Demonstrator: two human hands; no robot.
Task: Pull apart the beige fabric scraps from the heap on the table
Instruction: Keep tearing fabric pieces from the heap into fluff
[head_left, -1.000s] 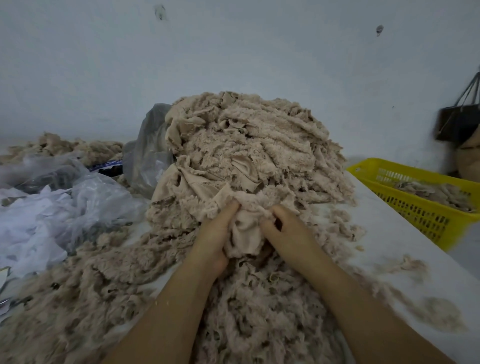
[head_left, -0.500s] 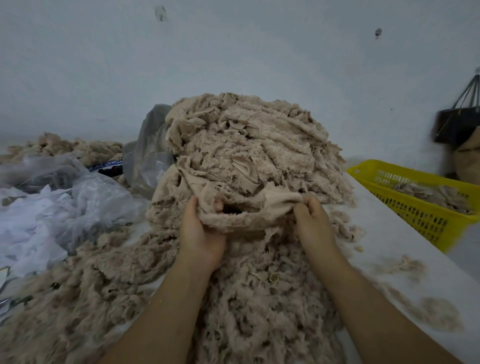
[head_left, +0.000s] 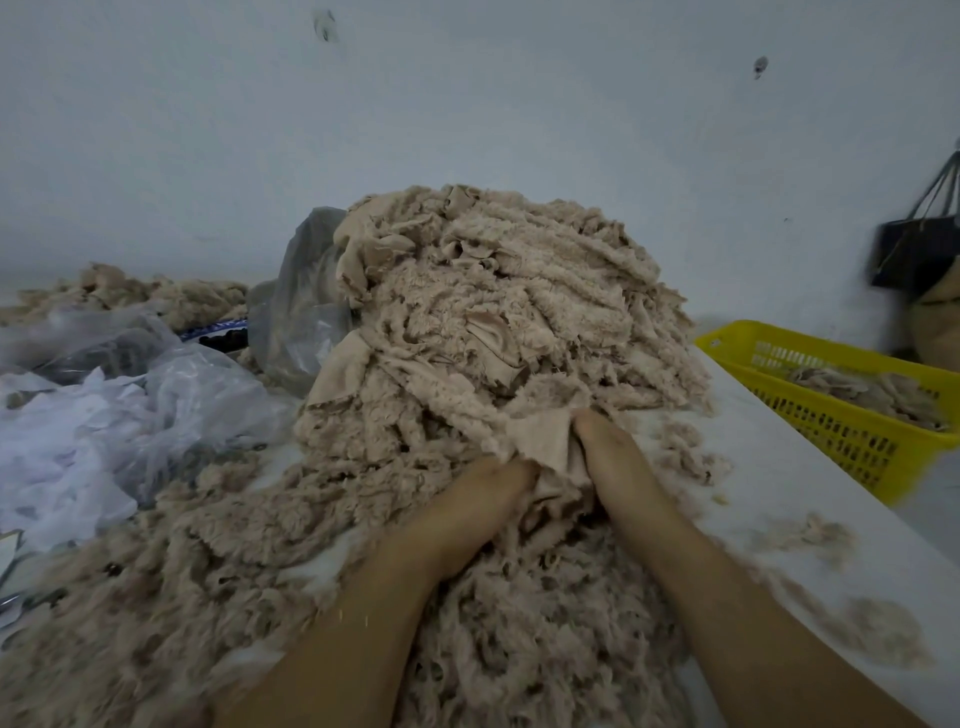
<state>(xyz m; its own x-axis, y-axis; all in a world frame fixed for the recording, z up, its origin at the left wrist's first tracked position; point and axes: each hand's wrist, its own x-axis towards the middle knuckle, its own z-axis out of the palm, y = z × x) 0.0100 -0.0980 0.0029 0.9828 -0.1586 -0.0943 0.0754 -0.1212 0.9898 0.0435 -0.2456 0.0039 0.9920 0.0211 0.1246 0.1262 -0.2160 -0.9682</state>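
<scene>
A tall heap of beige fabric scraps (head_left: 498, 306) fills the middle of the white table (head_left: 810, 499). At its foot lies a smooth beige scrap (head_left: 545, 447), bunched between my hands. My left hand (head_left: 467, 509) grips its lower left side, with the fingertips buried in the cloth. My right hand (head_left: 618, 462) clasps its right edge and reaches a little farther into the heap. Both forearms rest over a low spread of shredded beige fluff (head_left: 519, 634) in front of the heap.
Crumpled clear plastic bags (head_left: 119, 415) lie at the left, and a grey bag (head_left: 301, 312) leans against the heap. A yellow slotted basket (head_left: 841, 421) with some scraps stands at the right edge. A dark bag (head_left: 914, 254) hangs on the wall. Fluff tufts (head_left: 872, 629) dot the table.
Half a second ago my hands were wide apart, stretching the scrap across the heap's front. Now they are close together and lower, with the scrap bunched between them.
</scene>
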